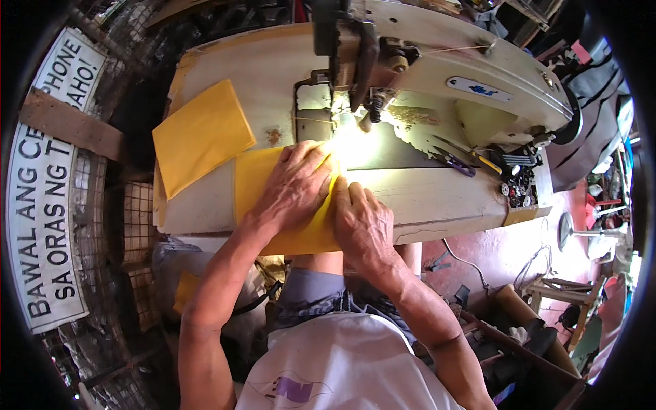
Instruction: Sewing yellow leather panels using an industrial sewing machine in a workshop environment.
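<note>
L hand (298, 181) & R hand (365, 217) on yellow cloth (307, 236), nr side of sewing mach. (437, 58), can't tell if either grip's clamped

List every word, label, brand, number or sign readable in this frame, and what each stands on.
White sign at left: large black capitals, legible but not transcribed here, partly covered by a brown plank.
Sewing machine: blue marking on a pale oblong badge, too blurred to read.
White shirt: purple emblem, too unclear to read.
</note>
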Motion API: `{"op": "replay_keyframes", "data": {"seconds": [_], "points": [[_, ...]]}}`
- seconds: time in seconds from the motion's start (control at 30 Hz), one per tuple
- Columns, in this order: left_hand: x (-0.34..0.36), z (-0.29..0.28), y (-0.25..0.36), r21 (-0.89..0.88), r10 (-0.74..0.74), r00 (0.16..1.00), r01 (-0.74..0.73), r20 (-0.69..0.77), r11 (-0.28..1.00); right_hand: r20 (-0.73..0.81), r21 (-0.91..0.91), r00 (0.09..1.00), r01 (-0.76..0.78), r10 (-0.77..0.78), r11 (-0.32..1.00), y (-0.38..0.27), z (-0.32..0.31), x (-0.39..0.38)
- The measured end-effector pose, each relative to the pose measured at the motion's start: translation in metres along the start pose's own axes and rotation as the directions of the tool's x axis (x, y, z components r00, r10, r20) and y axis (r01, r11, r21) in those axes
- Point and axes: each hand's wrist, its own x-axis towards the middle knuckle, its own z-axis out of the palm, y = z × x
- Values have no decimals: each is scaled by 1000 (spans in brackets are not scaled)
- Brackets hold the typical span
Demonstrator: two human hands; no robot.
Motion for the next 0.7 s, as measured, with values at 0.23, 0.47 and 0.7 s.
{"op": "replay_keyframes", "data": {"seconds": [0.23, 0.47, 0.7], "points": [[-20, -16, -18, 23, -106, 994, 106, -13, 994, 28, -26, 999, -18, 18, 1000, 2, 0, 0], [-96, -58, -109, 215, -497, 868, 483, 12, 849, 55, -15, 998, -29, 30, 999, -1, -4, 0], [-83, -65, -170, 166, -422, 905, 409, 50, 897, 18, -46, 999, -35, 36, 998, -4, 1, 1]]}}
